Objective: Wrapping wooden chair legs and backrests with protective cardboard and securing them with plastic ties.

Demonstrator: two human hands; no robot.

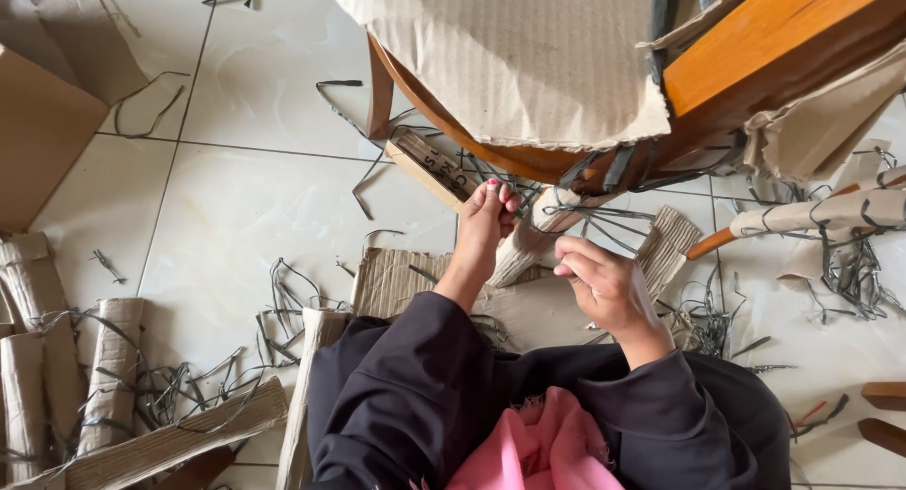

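My right hand (pixel 609 287) is in the middle of the view with its fingers curled and pinched on a thin dark strap (pixel 590 228). The strap belongs to a tangle that binds a cardboard-wrapped piece (pixel 540 228) under an orange wooden chair (pixel 774 37). A bare foot (pixel 483 230) with painted toenails comes out of a dark trouser leg and presses against the same wrapped piece, just left of my hand. My left hand is not visible. Corrugated cardboard (pixel 528 56) covers the chair seat above.
Cut dark straps (pixel 170 386) and rolled cardboard sleeves (pixel 113 367) litter the white tiled floor (pixel 255 207) at the left. Another wrapped chair leg (pixel 830 211) with straps lies at the right. Flat cardboard (pixel 38 131) sits at the far left, and pink cloth (pixel 547 447) on my lap.
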